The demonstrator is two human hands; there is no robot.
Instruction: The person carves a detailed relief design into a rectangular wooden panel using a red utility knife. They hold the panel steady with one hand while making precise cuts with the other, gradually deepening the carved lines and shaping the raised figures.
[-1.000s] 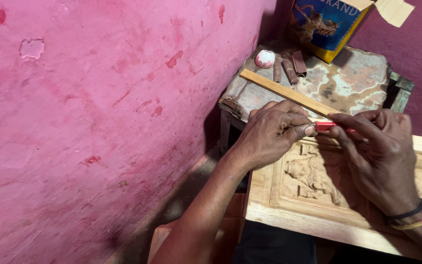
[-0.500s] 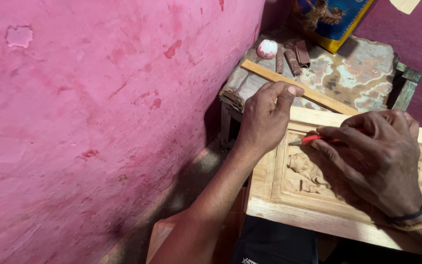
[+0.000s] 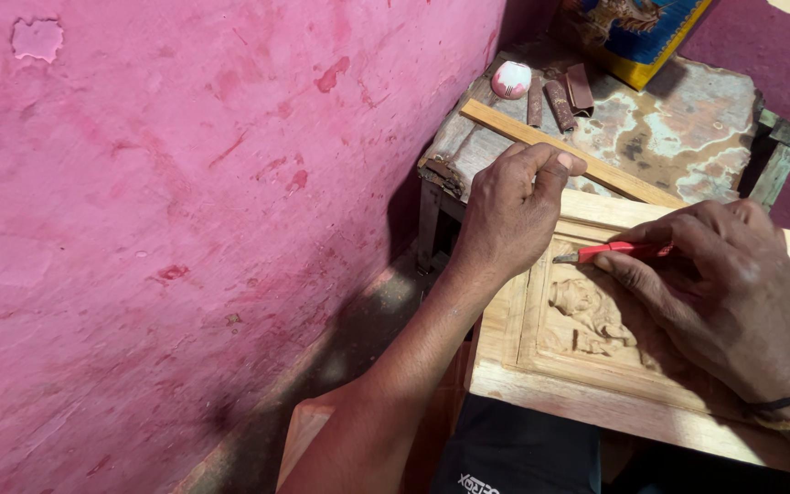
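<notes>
Left hand (image 3: 514, 206) lifted — perhaps off carved panel (image 3: 587, 320) | right hand (image 3: 724, 284) grips red tool (image 3: 610, 251)

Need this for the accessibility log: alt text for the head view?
The right hand holds a red-handled tool over a carved wooden panel, while the left hand rests on its upper left corner. Behind is a worn table beside a pink wall.

I see a small woodcarving workshop: a carved wooden panel (image 3: 596, 338), a worn stool (image 3: 688, 128) and a stained pink wall (image 3: 185, 210).
</notes>
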